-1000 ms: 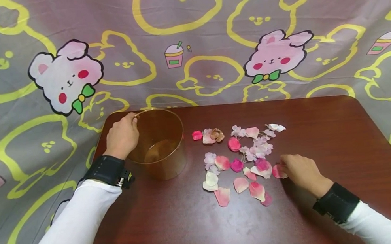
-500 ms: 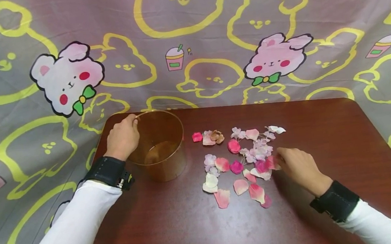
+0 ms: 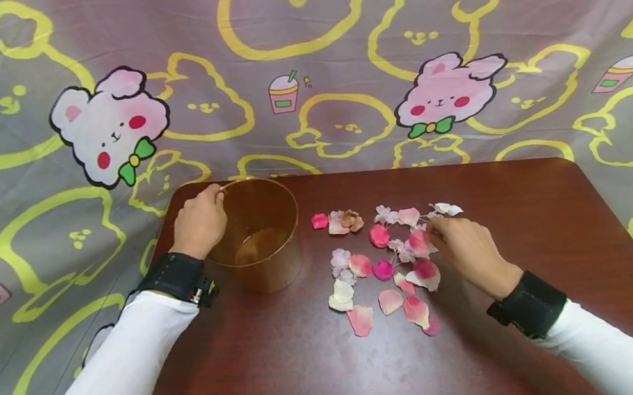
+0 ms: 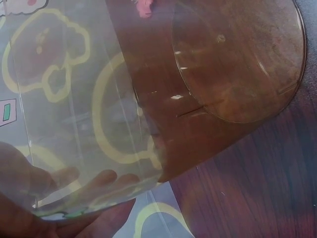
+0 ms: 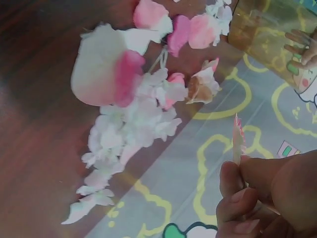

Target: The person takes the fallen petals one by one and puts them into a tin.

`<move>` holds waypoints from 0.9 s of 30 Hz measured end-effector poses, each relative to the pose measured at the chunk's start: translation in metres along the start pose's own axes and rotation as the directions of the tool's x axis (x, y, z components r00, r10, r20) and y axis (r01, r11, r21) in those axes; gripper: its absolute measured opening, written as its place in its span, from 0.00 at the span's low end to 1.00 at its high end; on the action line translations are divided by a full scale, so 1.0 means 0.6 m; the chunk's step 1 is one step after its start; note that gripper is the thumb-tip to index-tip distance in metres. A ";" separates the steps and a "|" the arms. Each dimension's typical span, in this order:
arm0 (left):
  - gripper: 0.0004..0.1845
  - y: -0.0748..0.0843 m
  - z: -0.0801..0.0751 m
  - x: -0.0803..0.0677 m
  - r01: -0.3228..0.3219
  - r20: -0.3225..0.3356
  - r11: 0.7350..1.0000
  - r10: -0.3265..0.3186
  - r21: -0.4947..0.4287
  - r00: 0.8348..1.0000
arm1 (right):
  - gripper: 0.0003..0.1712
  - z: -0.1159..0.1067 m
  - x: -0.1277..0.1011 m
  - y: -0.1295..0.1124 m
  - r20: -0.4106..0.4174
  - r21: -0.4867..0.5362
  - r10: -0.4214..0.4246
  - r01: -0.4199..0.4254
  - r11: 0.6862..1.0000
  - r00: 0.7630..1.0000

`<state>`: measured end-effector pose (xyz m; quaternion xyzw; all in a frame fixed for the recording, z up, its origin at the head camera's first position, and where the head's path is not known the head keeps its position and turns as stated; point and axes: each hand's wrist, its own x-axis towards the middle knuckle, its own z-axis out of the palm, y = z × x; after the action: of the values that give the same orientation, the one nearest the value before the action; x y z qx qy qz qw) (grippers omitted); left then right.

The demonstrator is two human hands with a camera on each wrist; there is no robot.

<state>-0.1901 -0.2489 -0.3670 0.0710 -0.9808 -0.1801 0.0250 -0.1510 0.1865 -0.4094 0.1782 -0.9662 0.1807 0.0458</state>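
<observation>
The right hand [image 3: 467, 249] pinches one pink petal [image 5: 238, 140] between thumb and fingertips, edge-on in the wrist view, held up just above the heap of petals [image 3: 392, 260] that lies on the dark worktop [image 3: 527, 214]. The heap sits to the right of the clear tub [image 3: 259, 232], well apart from its wall, and the lifted petal is over the far right part of that heap.

The left hand [image 3: 199, 223] grips the tub at its left rim, fingers curled round the wall (they show through the plastic in the wrist view). The tub stands upright near the far left corner of the worktop, and no petal shows on its floor.

The petal looks like thin cloth or paper: nearly weightless, limp, likely to fold or flutter rather than break. A light pinch at the edge should be enough; squeezing harder would only crease it. Petals in the heap overlap, and some white blossoms [image 5: 124, 134] hang together in a cluster, so neighbours may come up along with one. The tub seems light and stiff, with smooth walls that could slide on the worktop, so a hold at the rim suits it.
</observation>
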 end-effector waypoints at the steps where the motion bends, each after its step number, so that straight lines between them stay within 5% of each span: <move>1: 0.17 0.000 0.000 0.000 -0.001 0.000 1.000 0.001 -0.001 1.000 | 0.08 -0.002 0.003 -0.002 0.000 -0.002 -0.006 0.006 1.000 1.000; 27: 0.17 -0.004 0.003 0.001 0.000 0.009 1.000 0.000 -0.005 1.000 | 0.10 -0.011 0.069 -0.093 -0.049 0.048 -0.091 0.093 0.994 0.995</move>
<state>-0.1907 -0.2508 -0.3695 0.0702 -0.9804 -0.1827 0.0208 -0.1694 0.1268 -0.3781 0.2193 -0.9507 0.2070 0.0723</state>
